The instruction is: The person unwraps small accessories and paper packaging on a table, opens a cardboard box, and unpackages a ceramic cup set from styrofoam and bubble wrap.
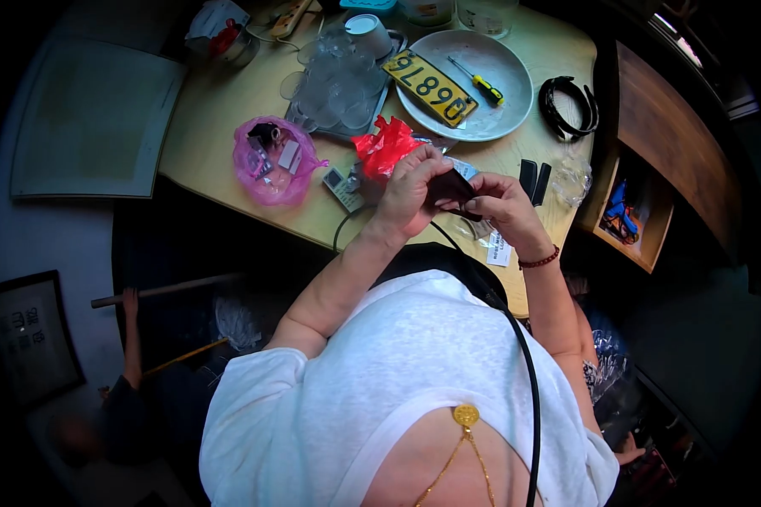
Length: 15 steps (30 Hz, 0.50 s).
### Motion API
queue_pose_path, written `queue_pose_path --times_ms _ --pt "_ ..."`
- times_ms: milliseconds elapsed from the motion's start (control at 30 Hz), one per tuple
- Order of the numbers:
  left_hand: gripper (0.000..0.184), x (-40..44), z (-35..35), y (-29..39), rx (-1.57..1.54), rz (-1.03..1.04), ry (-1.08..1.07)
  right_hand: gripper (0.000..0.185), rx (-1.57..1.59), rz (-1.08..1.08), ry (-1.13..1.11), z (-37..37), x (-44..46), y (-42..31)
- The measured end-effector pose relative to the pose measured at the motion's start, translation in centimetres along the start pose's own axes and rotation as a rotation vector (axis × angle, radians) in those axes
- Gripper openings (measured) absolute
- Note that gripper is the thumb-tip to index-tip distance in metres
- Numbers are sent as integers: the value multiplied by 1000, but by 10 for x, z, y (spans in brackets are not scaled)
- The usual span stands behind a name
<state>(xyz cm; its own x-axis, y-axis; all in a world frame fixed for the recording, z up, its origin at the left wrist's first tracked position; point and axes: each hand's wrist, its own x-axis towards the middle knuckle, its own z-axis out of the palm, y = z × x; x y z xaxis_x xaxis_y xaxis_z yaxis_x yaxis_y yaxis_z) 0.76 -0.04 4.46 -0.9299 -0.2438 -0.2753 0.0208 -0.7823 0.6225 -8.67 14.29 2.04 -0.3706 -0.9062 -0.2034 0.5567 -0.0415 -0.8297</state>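
My left hand (413, 189) is closed on a small dark brown, flat, leather-like piece (453, 188), gripping it from the left. On its other side my right hand (505, 209), with a red beaded bracelet at the wrist, pinches the lower right edge of that same piece. Its exact kind does not show, since fingers cover much of it. Just behind my left hand lies a crumpled red plastic bag (385, 145). A small grey device with a screen (343, 187) is left of that hand. Two black strips (533, 181) rest right of my right hand.
A round metal tray (511, 68) carries a yellow number plate (431, 86) and a screwdriver (488, 90). Left stand clear plastic cups (347, 80) and a pink bag (271, 182). Right are a coiled black belt (569, 108) and an open drawer (651, 237). Another person (131, 389) holds a stick.
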Motion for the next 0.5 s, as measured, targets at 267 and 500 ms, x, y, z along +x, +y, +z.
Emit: queue_pose_path --times_ms 267,500 --pt "9 -16 -18 25 41 -61 -43 18 527 -84 -256 11 13 12" --pt "9 -27 -12 38 94 -66 49 24 422 24 12 -7 1 -3"
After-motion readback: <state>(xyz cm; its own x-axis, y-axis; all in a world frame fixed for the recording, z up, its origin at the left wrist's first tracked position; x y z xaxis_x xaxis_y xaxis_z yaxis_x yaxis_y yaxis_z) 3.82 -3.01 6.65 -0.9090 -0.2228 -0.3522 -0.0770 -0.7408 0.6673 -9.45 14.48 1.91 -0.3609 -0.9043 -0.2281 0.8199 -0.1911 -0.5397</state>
